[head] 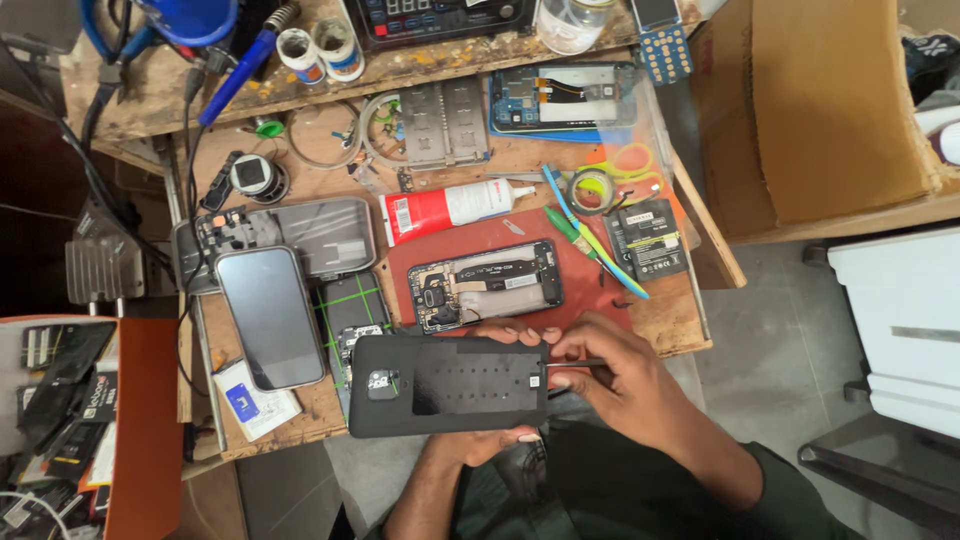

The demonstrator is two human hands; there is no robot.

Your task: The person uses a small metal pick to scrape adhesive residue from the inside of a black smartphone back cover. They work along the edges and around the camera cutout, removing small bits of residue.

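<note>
My left hand (500, 436) holds a black phone back cover (447, 384) from beneath, inner side up, fingertips curling over its far edge. My right hand (612, 378) pinches a thin dark tool (577, 363) whose tip touches the cover's right edge. Just beyond, an opened phone (486, 284) with exposed boards lies on a red mat (480, 240).
The cluttered wooden bench (690, 320) carries a dark-screened phone (269, 316), a red-and-white glue tube (450, 208), a black battery (647, 240), green and blue tools (590, 240), tape roll (592, 190), another opened phone (563, 98) and metal shields (442, 122). A cardboard box (820, 110) stands right.
</note>
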